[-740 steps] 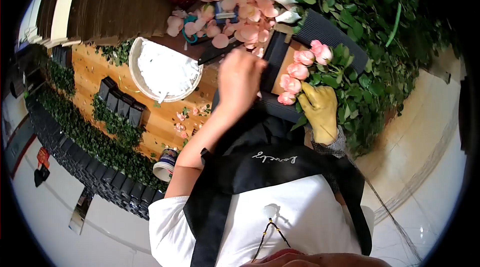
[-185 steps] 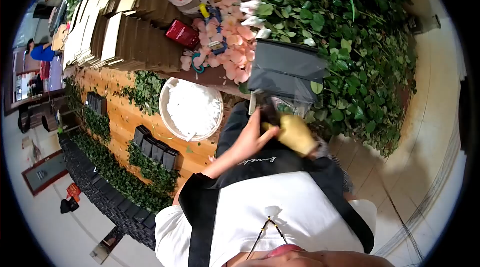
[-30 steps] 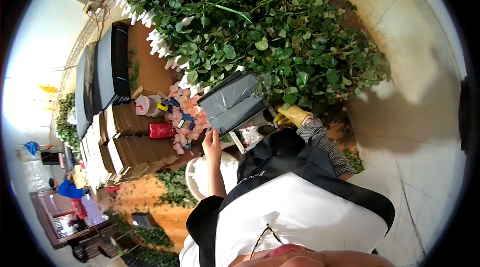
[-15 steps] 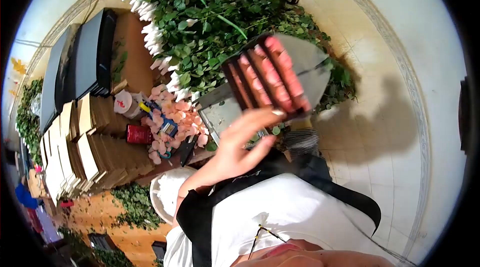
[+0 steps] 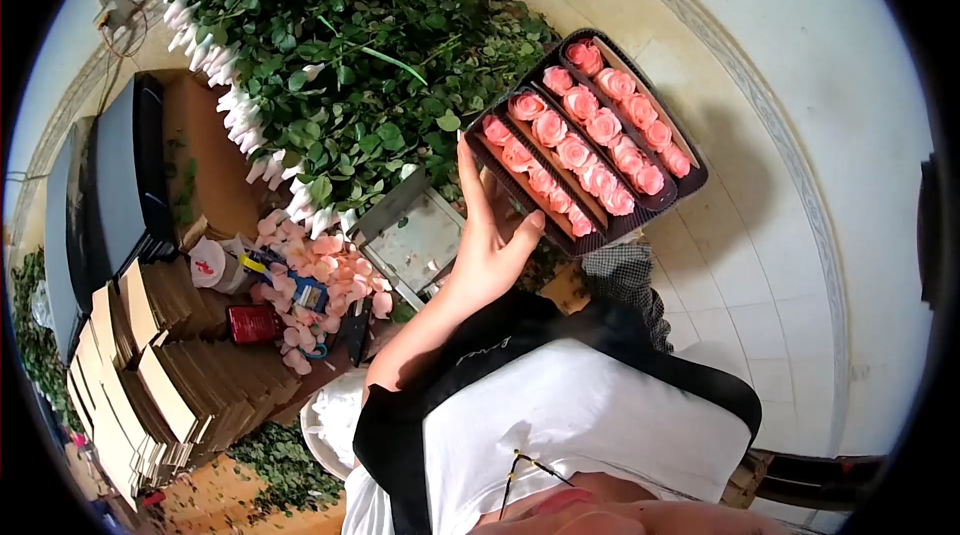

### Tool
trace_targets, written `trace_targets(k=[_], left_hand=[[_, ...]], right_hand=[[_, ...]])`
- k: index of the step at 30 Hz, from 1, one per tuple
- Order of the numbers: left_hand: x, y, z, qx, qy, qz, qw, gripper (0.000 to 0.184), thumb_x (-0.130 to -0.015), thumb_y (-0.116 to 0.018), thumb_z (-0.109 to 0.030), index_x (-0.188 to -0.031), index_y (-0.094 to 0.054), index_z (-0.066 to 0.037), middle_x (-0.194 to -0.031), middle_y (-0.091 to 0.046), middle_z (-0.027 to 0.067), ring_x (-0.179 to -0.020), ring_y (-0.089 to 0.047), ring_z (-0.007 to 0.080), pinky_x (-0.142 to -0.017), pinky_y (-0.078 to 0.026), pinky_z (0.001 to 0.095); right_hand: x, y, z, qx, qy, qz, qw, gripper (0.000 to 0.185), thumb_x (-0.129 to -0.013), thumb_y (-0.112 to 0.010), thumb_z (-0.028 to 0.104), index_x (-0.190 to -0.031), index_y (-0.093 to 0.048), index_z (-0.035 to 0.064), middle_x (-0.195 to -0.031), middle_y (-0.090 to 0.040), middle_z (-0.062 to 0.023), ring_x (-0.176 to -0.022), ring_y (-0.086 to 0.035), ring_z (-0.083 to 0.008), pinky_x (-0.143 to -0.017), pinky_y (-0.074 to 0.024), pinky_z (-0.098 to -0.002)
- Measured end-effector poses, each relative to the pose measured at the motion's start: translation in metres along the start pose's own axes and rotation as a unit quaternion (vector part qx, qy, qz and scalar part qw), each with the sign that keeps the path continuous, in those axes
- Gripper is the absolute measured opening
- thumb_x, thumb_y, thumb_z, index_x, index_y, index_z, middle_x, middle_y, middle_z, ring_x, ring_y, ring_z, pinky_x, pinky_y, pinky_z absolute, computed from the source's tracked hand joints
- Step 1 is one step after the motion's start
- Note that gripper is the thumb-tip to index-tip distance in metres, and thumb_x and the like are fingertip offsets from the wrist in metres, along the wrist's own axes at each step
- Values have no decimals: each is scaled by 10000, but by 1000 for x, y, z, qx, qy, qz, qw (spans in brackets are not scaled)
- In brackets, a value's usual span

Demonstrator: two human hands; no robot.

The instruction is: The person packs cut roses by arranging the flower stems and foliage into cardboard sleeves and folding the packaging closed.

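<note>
My left hand (image 5: pixel 490 250) grips a dark corrugated box (image 5: pixel 690 200) by its near left edge. The thumb lies over the rim, and the fingers reach along the side. Several rows of pink roses (image 5: pixel 575 150) fill the box, parted by dark and brown strips. The box is tilted, its open face toward me, with its far end to the upper right. Just left of my hand is a grey metal tray (image 5: pixel 410 240) with bits of debris in it. My right hand does not show.
A big heap of leafy stems (image 5: pixel 370 85) with white-wrapped heads lies behind. To the left are loose pink petals (image 5: pixel 330 270), a red box (image 5: pixel 253 325), stacked folded cardboard (image 5: pixel 200 375) and dark boxes (image 5: pixel 125 175). A white bucket (image 5: pixel 325 425) stands by my left arm. Tiled floor (image 5: pixel 770 315) lies right.
My left hand and the box of roses have shifted up and slightly right. The box has turned to face me more fully. The surroundings have slid left as my view moved.
</note>
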State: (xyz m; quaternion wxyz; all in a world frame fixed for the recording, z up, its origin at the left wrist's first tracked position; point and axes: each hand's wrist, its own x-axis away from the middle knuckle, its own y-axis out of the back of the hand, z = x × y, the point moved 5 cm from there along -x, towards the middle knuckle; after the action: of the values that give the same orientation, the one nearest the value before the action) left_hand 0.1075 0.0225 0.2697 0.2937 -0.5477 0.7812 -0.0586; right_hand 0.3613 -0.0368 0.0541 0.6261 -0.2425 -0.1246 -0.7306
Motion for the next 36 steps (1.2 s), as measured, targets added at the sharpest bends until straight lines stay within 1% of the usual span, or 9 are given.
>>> trace_targets(k=[7,14,18,20,26,28,32,35,36], left_hand=[[0,-2,4,18,-7,-10,1000,1019,-963,-547,-15,-1571,246,-218,-1628,-156,203,-1394,-395,280,-982,-491,360],[-1,-3,6,22,3,-7,1000,1020,-964,-548,-15,-1571,245,-225,-1627,-168,200,-1363,-428,268,-921,-509,340],[1,-5,1,27,0,-17,999,1021,-955,-554,-15,-1579,228,-221,-1621,-188,204,-1386,-400,284,-1019,-462,372],[-1,-3,3,18,-23,-14,999,1027,-932,-558,-5,-1585,207,-211,-1611,-201,216,-1435,-346,308,-1155,-322,434],[11,25,0,72,-71,16,995,1077,-855,-543,66,-1584,203,-206,-1632,-168,195,-1490,-271,306,-1192,-265,455],[24,45,-13,73,-66,-17,995,1098,-831,-635,-73,-1604,140,-152,-1652,-125,183,-1506,-232,299,-1211,-201,439],[53,79,7,16,-89,-80,993,1078,-861,-645,-77,-1598,142,-93,-1673,-55,170,-1530,-162,293,-1222,-148,405],[71,93,45,-1,24,-34,999,952,-916,-530,89,-1609,92,-109,-1665,-96,190,-1526,-181,293,-1206,-240,426],[82,110,73,-111,76,-63,989,904,-947,-589,10,-1620,2,-115,-1661,-125,185,-1510,-234,297,-1179,-311,433]], right_hand=[[2,-3,19,26,19,-9,999,606,-1039,-538,360,-1505,-350,23,-1323,-606,-174,-1228,-574,-286,-1077,-453,-401],[1,-9,38,39,42,-13,998,593,-1039,-538,354,-1496,-364,19,-1317,-608,-171,-1219,-576,-282,-1071,-455,-394],[0,-11,55,42,69,-19,997,586,-1038,-538,351,-1491,-371,17,-1314,-610,-169,-1215,-577,-280,-1067,-456,-391],[1,-13,65,44,84,-21,995,583,-1038,-538,349,-1489,-375,16,-1313,-610,-169,-1212,-577,-279,-1065,-456,-389],[-7,-30,96,69,110,-1,992,572,-1038,-538,343,-1481,-387,14,-1308,-612,-166,-1205,-579,-276,-1059,-458,-383],[-13,-40,108,83,115,14,990,569,-1038,-538,342,-1478,-391,13,-1307,-613,-165,-1203,-579,-275,-1057,-459,-381],[-36,-76,134,124,127,60,982,562,-1038,-538,338,-1473,-399,11,-1304,-615,-164,-1198,-580,-273,-1053,-460,-377],[-41,-111,145,151,135,106,974,557,-1038,-538,335,-1470,-405,9,-1301,-616,-162,-1194,-581,-271,-1050,-461,-374],[-46,-126,147,162,135,128,969,555,-1038,-538,335,-1468,-407,9,-1301,-616,-162,-1193,-581,-270,-1049,-461,-374]])
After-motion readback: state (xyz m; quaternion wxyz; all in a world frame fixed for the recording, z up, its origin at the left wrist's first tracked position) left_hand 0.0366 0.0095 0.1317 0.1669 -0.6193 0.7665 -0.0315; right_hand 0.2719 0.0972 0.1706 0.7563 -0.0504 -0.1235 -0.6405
